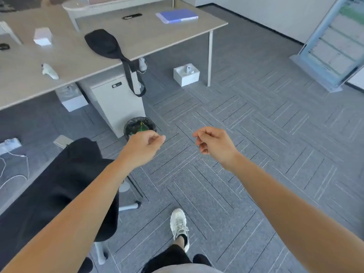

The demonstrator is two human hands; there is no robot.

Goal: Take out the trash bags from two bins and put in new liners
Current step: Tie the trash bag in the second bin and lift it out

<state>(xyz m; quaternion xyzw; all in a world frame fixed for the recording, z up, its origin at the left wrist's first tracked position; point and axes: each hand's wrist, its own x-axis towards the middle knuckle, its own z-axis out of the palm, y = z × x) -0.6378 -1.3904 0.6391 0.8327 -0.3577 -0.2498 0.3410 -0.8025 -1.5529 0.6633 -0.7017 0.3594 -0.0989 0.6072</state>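
Observation:
A small round bin [136,126] lined with a black trash bag stands on the grey carpet beside a white drawer cabinet [116,103]; something green lies inside it. My left hand [144,143] hovers just in front of the bin, covering its near rim, with fingers loosely curled and nothing in them. My right hand [212,141] hangs over bare carpet to the right of the bin, fingers loosely curled, holding nothing. Only one bin is in view.
A desk [65,62] stands behind the bin with a black bag [104,43] whose strap hangs over the edge. A black-seated chair [59,184] is at my left. White boxes [186,74] sit under the desk. My foot [179,225] steps on open carpet.

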